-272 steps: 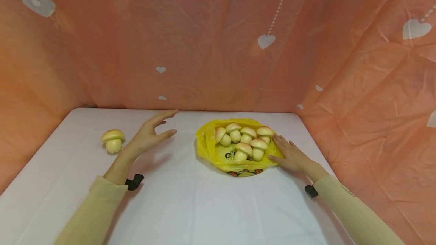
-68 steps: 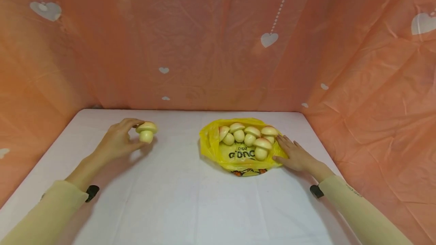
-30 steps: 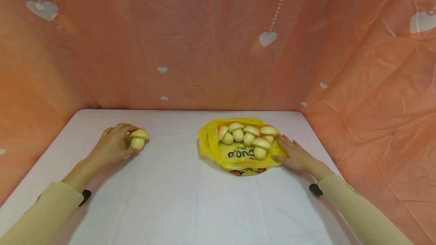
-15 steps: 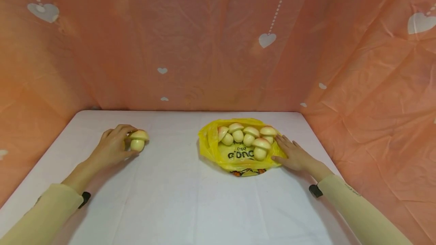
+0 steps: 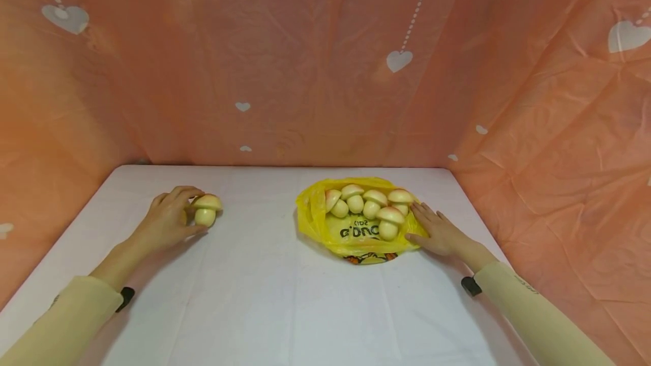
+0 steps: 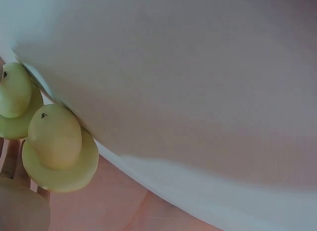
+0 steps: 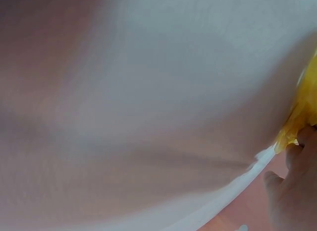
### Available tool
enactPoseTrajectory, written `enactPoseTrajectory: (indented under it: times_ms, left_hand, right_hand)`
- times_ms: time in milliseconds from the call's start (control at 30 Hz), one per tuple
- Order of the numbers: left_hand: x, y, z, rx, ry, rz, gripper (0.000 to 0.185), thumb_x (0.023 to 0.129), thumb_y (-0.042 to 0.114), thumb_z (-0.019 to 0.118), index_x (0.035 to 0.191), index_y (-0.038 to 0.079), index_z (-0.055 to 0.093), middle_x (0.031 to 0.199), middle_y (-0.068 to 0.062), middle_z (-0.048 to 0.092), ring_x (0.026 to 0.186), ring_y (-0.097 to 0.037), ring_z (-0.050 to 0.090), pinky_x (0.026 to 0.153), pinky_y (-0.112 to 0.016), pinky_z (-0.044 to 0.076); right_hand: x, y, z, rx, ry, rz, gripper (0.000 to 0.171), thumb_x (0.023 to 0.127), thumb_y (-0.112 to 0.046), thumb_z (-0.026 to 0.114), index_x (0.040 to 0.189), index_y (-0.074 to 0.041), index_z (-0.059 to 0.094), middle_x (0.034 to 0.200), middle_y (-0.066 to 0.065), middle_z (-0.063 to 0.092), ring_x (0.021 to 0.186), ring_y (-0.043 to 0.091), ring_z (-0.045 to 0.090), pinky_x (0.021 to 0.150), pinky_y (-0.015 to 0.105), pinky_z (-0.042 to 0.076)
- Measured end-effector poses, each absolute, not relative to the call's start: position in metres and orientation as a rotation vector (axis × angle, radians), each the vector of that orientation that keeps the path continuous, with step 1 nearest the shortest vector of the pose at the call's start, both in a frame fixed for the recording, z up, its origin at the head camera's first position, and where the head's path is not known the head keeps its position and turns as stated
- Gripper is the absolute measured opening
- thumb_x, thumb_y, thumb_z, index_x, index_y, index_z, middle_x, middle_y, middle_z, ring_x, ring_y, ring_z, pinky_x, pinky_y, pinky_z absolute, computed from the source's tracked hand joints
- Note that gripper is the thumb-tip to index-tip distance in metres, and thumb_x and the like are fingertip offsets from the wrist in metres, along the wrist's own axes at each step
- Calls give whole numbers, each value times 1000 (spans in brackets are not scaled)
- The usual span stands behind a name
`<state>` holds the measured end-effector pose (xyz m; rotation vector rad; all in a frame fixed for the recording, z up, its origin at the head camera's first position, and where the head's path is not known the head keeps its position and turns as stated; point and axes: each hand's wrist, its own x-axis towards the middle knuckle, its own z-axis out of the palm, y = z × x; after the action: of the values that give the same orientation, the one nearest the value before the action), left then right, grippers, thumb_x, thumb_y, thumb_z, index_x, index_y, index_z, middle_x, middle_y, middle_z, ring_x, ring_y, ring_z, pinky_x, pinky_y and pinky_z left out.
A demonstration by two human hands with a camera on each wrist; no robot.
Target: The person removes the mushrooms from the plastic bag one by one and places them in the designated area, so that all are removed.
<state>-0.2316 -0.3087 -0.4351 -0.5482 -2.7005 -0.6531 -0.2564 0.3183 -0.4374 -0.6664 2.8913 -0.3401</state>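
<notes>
On the left of the white table, my left hand point(image 5: 165, 219) has its fingers and thumb curled round a pale yellow toy mushroom point(image 5: 205, 210), which stands cap up. In the left wrist view, two such mushrooms stand close together: the held mushroom point(image 6: 15, 99) at the left edge and a second mushroom point(image 6: 55, 146) beside it. My hand mostly hides that second one in the head view. Right of centre, an opened yellow plastic bag point(image 5: 317, 222) contains several more mushrooms point(image 5: 390, 223). With fairly straight fingers, my right hand point(image 5: 441, 233) rests on its right edge.
A white cloth covers the table point(image 5: 254, 298). Behind it hangs an orange curtain point(image 5: 315, 61) with white hearts, which continues down both sides. Black wrist bands show at both cuffs.
Over the earlier frames, one mushroom left the bag and my left hand carried it leftward. It was lowered beside the other on the table. During the last second, hands stay nearly still.
</notes>
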Motion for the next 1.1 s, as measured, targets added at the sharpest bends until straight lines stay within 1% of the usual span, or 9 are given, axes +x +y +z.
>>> enactPoseTrajectory:
  times_ms: [167,400,600,667,700,800,900,933,1100]
  left_hand:
    - [-231,-306,-433,-560,-2657,-697,71,75,17,93,133,-2,56,133,-24,54,123,-47,50,102,-70,30]
    - [-232,-286,-422,-619,-2467,-778,59,79,4,87,131,-2,60,130,-22,60,117,-48,58,96,-67,42]
    - [-234,-258,-407,-592,-2450,-951,54,89,7,80,137,0,58,136,-23,57,125,-46,53,104,-73,33]
    - [-236,-247,-404,-600,-2438,-975,53,91,7,78,138,-2,57,138,-23,56,124,-46,53,105,-71,34]
    - [-239,-242,-403,-608,-2429,-978,53,91,7,78,139,-2,57,138,-23,56,116,-44,59,102,-68,37]
    - [-245,-226,-402,-638,-2402,-980,52,91,6,77,139,-2,57,139,-21,57,114,-42,60,101,-64,41]
    - [-252,-211,-402,-668,-2383,-1006,53,91,5,78,139,-2,56,137,-21,57,116,-40,60,102,-64,42]
    - [-254,-206,-402,-678,-2378,-1013,53,91,6,78,139,-2,56,137,-21,57,124,-42,55,105,-66,39]
    - [-262,-182,-398,-717,-2363,-1052,56,91,8,80,141,-1,55,136,-21,56,123,-43,55,106,-66,40]
  right_hand:
    - [-257,319,-438,-666,2893,-330,87,105,-50,55,161,8,23,168,27,19,155,49,13,122,69,12]
    - [-258,319,-440,-674,2895,-321,87,105,-50,55,161,8,23,168,27,20,155,49,13,122,70,13]
    - [-258,320,-440,-674,2891,-333,87,105,-50,55,161,8,23,168,29,20,155,50,13,121,70,12]
    - [-259,320,-440,-671,2886,-338,87,105,-51,55,161,8,22,168,29,20,155,50,12,121,70,12]
    - [-259,320,-440,-664,2883,-337,88,105,-51,55,162,7,22,168,28,19,155,49,12,122,70,11]
    - [-260,321,-442,-660,2882,-326,88,105,-51,54,162,7,21,169,27,18,156,49,12,122,69,11]
    - [-261,320,-442,-658,2885,-318,88,105,-51,54,162,7,21,169,27,18,156,48,12,122,69,11]
    - [-260,320,-442,-660,2887,-320,87,105,-51,54,161,7,22,169,27,18,155,49,12,122,69,11]
    - [-259,320,-441,-660,2884,-334,87,105,-50,55,161,7,22,169,27,18,156,49,12,123,69,11]
